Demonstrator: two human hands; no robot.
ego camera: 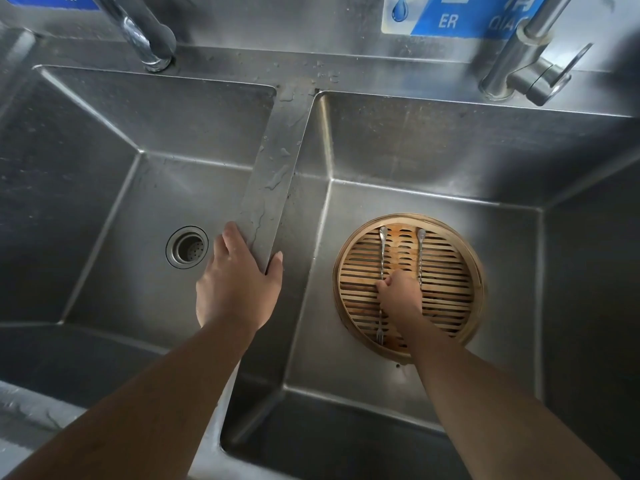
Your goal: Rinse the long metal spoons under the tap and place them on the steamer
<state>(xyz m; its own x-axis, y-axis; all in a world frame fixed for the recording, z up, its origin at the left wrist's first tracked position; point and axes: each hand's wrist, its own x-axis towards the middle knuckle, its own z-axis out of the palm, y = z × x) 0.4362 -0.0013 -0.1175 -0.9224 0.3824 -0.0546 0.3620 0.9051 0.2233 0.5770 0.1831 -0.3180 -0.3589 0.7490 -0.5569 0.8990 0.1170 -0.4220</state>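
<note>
A round bamboo steamer [479, 271] lies on the floor of the right sink basin. Two long metal spoons with twisted handles lie side by side on its slats, bowls pointing away from me: the left spoon [382, 252] and the right spoon [420, 252]. My right hand [398, 296] is down on the steamer, fingers curled over the middle of both handles. The left spoon's forked end shows below my wrist. My left hand [239, 282] rests flat on the steel divider [273, 168] between the basins, holding nothing.
The left basin has a round drain [187, 247] in its floor. One tap [138, 32] stands behind the left basin and another tap [526, 60] behind the right basin. No water runs. Water drops lie on the divider. Blue signs hang on the back wall.
</note>
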